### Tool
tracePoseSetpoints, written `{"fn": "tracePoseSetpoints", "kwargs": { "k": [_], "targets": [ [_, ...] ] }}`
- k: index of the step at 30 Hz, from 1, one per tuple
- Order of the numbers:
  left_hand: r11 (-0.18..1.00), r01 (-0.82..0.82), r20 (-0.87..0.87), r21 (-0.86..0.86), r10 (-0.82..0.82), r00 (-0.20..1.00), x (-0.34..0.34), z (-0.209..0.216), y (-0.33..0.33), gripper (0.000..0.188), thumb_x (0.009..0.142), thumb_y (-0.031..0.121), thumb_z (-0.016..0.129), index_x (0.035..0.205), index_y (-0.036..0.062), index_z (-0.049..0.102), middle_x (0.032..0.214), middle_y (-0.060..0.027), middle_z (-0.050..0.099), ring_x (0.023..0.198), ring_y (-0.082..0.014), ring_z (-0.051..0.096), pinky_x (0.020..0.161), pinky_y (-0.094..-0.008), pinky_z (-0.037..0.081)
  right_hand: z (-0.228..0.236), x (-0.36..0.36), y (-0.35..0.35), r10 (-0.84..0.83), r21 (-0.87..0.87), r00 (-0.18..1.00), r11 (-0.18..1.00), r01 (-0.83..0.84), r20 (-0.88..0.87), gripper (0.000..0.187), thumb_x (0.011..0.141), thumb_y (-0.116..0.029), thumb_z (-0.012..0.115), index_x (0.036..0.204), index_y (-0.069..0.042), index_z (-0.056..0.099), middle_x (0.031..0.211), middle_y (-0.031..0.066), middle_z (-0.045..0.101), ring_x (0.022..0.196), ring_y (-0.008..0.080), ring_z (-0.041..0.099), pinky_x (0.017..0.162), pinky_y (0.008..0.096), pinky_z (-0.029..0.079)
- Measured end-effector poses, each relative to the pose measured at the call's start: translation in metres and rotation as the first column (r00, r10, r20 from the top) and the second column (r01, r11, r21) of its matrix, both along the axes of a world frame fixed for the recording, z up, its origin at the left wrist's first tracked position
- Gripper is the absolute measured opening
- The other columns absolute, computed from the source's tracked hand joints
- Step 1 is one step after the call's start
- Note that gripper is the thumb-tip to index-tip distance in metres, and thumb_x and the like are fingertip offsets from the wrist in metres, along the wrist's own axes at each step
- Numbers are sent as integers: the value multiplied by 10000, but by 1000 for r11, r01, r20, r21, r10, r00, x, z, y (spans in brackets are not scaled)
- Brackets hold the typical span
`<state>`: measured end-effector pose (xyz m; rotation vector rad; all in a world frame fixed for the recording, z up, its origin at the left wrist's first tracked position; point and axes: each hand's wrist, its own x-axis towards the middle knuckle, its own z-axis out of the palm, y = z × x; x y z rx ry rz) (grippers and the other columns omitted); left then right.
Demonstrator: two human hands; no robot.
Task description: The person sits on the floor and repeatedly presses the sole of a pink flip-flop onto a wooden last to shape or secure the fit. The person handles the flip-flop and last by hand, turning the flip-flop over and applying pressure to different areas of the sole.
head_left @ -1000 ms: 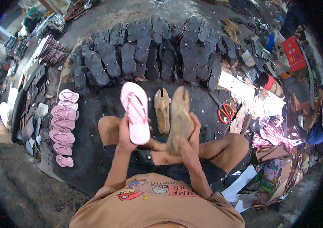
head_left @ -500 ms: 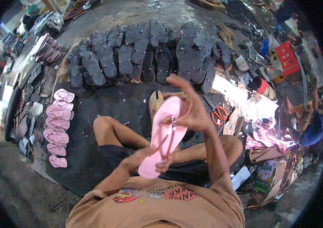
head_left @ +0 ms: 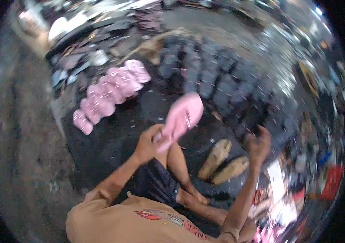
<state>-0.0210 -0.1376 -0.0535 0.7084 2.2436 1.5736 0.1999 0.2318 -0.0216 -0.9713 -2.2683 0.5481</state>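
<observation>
A pink flip-flop is tilted up in front of me. My left hand grips it at the heel end, with the toe end pointing away and to the right. My right hand is apart from it, at the near edge of the black soles; its fingers look spread and nothing shows in them, though motion blurs them. To the left, several pink flip-flops lie overlapping in a slanting row. Two tan foot-shaped forms rest on the dark mat between my hands.
Scraps and offcuts lie heaped beyond the pink row, near a stack of dark pinkish pieces. At the right are a red box, white sheets and a bundle of pink straps. My bent legs border the mat.
My view has swung left. My right hand has let go of the flip-flop and moved away to the right. The left hand has carried it toward the pink row.
</observation>
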Motion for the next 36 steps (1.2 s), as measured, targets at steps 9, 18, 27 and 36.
{"fn": "tracePoseSetpoints", "kwargs": {
  "k": [9, 18, 27, 36],
  "targets": [
    [654, -624, 412, 428, 473, 779, -286, -92, -14, 417, 943, 44, 780, 1327, -38, 641, 1219, -107, 724, 1067, -217, 703, 920, -364, 573, -122, 47, 107, -464, 249, 879, 869, 427, 113, 804, 938, -480, 783, 1510, -8, 475, 1502, 235, 532, 1407, 404, 504, 1184, 493, 409],
    [968, -123, 23, 217, 121, 992, -164, -109, 46, 264, 1003, 175, 728, 1225, 109, 602, 987, -49, 613, 870, -181, 634, 762, -277, 524, -29, 99, -25, -553, -779, 649, 619, -100, -523, 613, 928, -221, 743, 1478, -29, 550, 1418, 152, 613, 1243, 303, 624, 1070, 431, 516],
    [659, 657, 70, 366, -724, 686, 75, 94, 67, 570, 892, 63, 810, 1428, 65, 615, 1456, -137, 631, 1304, -284, 650, 1075, -412, 546, 8, 78, -185, 158, -725, 905, 552, -412, -395, 453, 940, -47, 790, 1359, 9, 625, 1426, 136, 651, 1373, 261, 579, 1173, 417, 430],
    [667, 710, -460, 225, -570, 681, 108, 132, 76, 414, 842, 88, 857, 1229, 12, 729, 1260, -198, 761, 1231, -370, 719, 1127, -543, 510, 88, 84, -184, 303, -157, 875, 910, -384, -378, 626, 721, 88, 810, 1314, -56, 668, 1333, 165, 714, 1235, 339, 706, 1031, 414, 583]
  ]
}}
